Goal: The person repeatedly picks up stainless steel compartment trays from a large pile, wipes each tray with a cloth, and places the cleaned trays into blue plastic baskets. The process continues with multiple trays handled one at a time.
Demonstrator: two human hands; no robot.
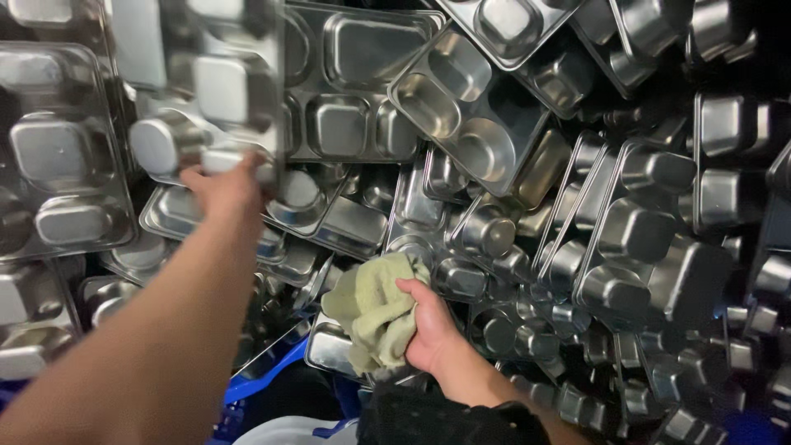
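My left hand [221, 188] reaches up and to the left and grips the lower edge of a steel compartment tray [202, 78], which is lifted, tilted and blurred. My right hand [430, 328] is low in the middle, closed around a crumpled pale green cloth [375, 306]. The cloth hangs just above the heap of trays. A dark sleeve [449, 420] covers my right forearm.
A big heap of steel compartment trays [626, 239] fills the view, lying at all angles, many upside down. Another tray [58, 156] sits at the far left. A blue crate edge [272, 375] and something white [284, 433] show at the bottom.
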